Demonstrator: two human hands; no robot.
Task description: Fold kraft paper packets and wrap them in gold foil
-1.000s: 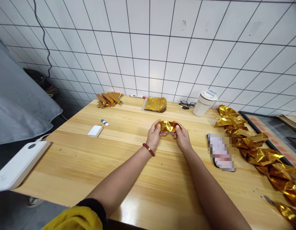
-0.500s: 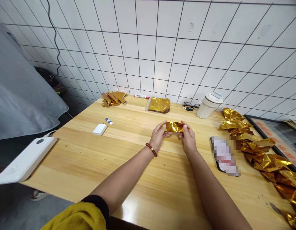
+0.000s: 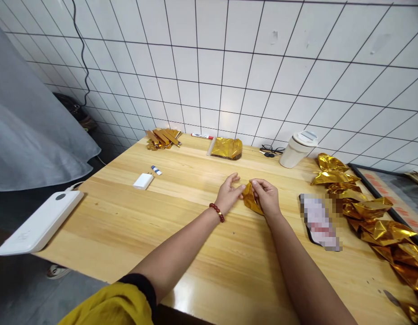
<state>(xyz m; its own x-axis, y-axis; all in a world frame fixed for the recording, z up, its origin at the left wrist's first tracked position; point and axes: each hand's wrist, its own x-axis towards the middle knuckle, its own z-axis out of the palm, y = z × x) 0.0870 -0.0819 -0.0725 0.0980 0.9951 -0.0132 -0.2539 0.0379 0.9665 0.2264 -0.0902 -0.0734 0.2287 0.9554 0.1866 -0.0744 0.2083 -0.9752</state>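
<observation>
A folded piece of gold foil paper (image 3: 250,199) hangs tilted over the middle of the wooden table. My right hand (image 3: 268,197) pinches it along its upper right edge, thumb against fingers. To its left, my left hand (image 3: 227,194) has its fingers apart, and its thumb tip reaches the foil's left edge; whether it presses there is hard to make out. A red bead bracelet circles my left wrist. Behind the hands, by the wall, lies a stack of gold foil sheets (image 3: 227,148).
Folded gold strips (image 3: 164,138), a red-capped marker (image 3: 202,136), glasses (image 3: 272,150) and a white cup (image 3: 298,149) line the wall. Crumpled gold foil shapes (image 3: 367,207) run down the right, beside a phone (image 3: 319,221). Left are a charger (image 3: 143,181) and power bank (image 3: 43,221).
Both hands held the foil level by its ends. Now it is turned and tilted down in my right hand, and my left fingers have spread away from it.
</observation>
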